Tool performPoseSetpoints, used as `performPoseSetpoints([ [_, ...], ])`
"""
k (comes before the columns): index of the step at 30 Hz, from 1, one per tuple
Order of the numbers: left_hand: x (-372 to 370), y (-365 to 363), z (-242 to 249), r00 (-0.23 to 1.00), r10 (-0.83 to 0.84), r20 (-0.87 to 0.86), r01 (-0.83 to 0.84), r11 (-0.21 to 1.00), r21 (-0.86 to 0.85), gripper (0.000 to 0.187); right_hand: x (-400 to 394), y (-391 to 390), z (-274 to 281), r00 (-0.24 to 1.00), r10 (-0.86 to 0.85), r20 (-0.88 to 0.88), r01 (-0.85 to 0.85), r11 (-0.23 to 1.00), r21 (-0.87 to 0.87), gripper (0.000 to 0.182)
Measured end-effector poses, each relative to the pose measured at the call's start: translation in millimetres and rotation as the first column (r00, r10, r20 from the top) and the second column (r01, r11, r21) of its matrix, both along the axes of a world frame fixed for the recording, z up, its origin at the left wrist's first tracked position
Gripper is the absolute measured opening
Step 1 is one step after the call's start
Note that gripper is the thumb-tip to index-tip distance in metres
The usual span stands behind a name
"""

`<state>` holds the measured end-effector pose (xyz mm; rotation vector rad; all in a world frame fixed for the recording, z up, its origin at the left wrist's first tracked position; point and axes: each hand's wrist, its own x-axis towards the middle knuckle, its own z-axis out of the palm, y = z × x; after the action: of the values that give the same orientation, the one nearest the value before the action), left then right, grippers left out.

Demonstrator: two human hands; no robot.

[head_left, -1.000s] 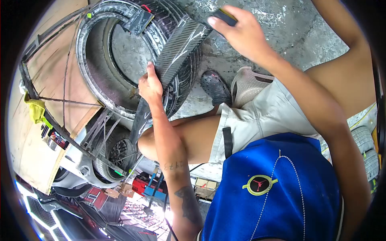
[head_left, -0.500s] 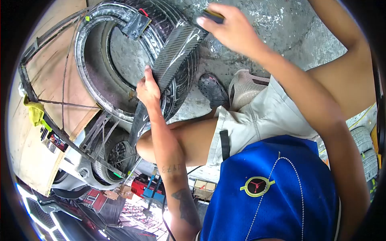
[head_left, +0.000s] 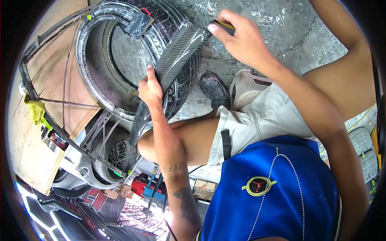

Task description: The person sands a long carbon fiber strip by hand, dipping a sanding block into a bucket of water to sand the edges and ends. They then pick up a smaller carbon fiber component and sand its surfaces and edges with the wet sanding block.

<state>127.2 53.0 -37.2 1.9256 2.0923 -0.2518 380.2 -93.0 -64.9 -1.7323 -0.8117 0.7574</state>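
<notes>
A long carbon-fibre trim piece (head_left: 179, 52), glossy with a dark weave, lies slantwise over a tire (head_left: 90, 68) resting on the floor. My left hand (head_left: 150, 88) is wrapped round its middle, thumb up along the edge. Just off the upper end of the trim piece, my right hand (head_left: 245, 40) grips a small black block with a yellow layer (head_left: 226, 27) between thumb and fingers. A dark, wet-looking rectangular pad (head_left: 138, 25) sits on the tire's sidewall, with a red item (head_left: 146, 12) beside it.
A metal frame (head_left: 50, 114) with a tan board stands at the left, a yellow-green cloth (head_left: 35, 110) hanging on it. Behind it is a wheel (head_left: 116, 154). Stacked tires (head_left: 364, 154) stand at the right. My foot in a dark clog (head_left: 215, 90) is near the tire.
My right hand has shifted slightly right and down with the block. The left hand keeps its hold on the trim piece, and the whole view has moved a little.
</notes>
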Motion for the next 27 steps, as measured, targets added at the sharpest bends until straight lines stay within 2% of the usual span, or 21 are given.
performPoseSetpoints([
  [1, 2, 1, -1, 1.000, 0.002, -0.008, -0.002, 1.000, 0.010, 0.077, 1, -2, 1, 0.999, -0.046, -0.013, 0.047, 0.997, 0.068, 0.027],
  [3, 1, 4, -4, 1.000, -0.007, 0.007, 0.007, 1.000, -0.002, 0.078, 4, 12, -6, 0.997, -0.066, -0.029, 0.067, 0.996, 0.057, 0.027],
  [5, -10, 6, -12, 0.990, 0.039, 0.133, -0.035, 0.999, -0.030, 0.079, 17, 35, -20, 0.988, 0.124, 0.092, -0.123, 0.992, -0.018, 0.029],
  [6, -14, 4, -13, 0.992, 0.016, 0.127, -0.013, 1.000, -0.024, 0.079, 22, 41, -25, 0.981, 0.191, -0.013, -0.192, 0.980, -0.047, 0.032],
  [8, -9, 2, -14, 0.989, -0.040, 0.140, 0.030, 0.997, 0.072, 0.075, 25, 36, -31, 0.996, 0.090, -0.023, -0.091, 0.995, -0.043, 0.032],
  [9, -5, 2, -12, 0.988, -0.063, 0.138, 0.053, 0.996, 0.071, 0.075, 26, 30, -36, 0.999, 0.021, -0.039, -0.023, 0.998, -0.053, 0.031],
  [10, -1, -1, -7, 0.981, -0.031, 0.193, 0.025, 0.999, 0.037, 0.072, 34, 19, -25, 0.997, 0.030, -0.076, -0.042, 0.986, -0.163, 0.032],
  [11, 1, -4, -4, 0.969, 0.008, 0.246, -0.008, 1.000, 0.003, 0.069, 34, 8, -24, 0.996, 0.021, -0.084, -0.035, 0.986, -0.164, 0.032],
  [12, 2, -6, -5, 0.950, -0.006, 0.311, -0.002, 1.000, 0.024, 0.068, 36, -3, -25, 0.995, 0.098, -0.012, -0.098, 0.976, -0.192, 0.035],
  [13, 2, -6, -6, 0.952, -0.017, 0.306, 0.010, 1.000, 0.026, 0.068, 35, -11, -21, 0.983, 0.172, 0.058, -0.155, 0.962, -0.225, 0.042],
  [15, -2, -6, -11, 0.915, 0.021, 0.402, -0.034, 0.999, 0.026, 0.069, 37, -31, 20, 0.914, 0.383, -0.135, -0.406, 0.872, -0.273, 0.065],
  [16, -6, -2, -12, 0.924, 0.041, 0.381, -0.040, 0.999, -0.009, 0.068, 29, -35, 21, 0.894, 0.433, -0.118, -0.449, 0.867, -0.215, 0.078],
  [17, -9, 2, -15, 0.924, 0.035, 0.380, -0.034, 0.999, -0.008, 0.068, 28, -38, 20, 0.862, 0.496, -0.103, -0.507, 0.837, -0.209, 0.077],
  [20, -15, 2, -15, 0.932, 0.037, 0.360, -0.036, 0.999, -0.010, 0.068, 31, -26, 11, 0.837, 0.538, -0.097, -0.543, 0.797, -0.264, 0.078],
  [22, -7, -3, -12, 0.902, 0.045, 0.429, -0.039, 0.999, -0.022, 0.069, 36, -11, -6, 0.792, 0.603, 0.096, -0.545, 0.768, -0.335, 0.069],
  [23, -7, -4, -11, 0.904, 0.036, 0.427, -0.029, 0.999, -0.023, 0.069, 37, -7, -15, 0.798, 0.595, 0.094, -0.538, 0.774, -0.334, 0.069],
  [26, -10, -2, -16, 0.920, 0.031, 0.391, -0.048, 0.998, 0.035, 0.068, 41, 1, -25, 0.964, 0.258, 0.057, -0.227, 0.919, -0.323, 0.046],
  [27, -14, 1, -18, 0.906, 0.032, 0.422, -0.043, 0.999, 0.016, 0.068, 44, 4, -27, 0.965, 0.257, 0.055, -0.226, 0.918, -0.325, 0.046],
])
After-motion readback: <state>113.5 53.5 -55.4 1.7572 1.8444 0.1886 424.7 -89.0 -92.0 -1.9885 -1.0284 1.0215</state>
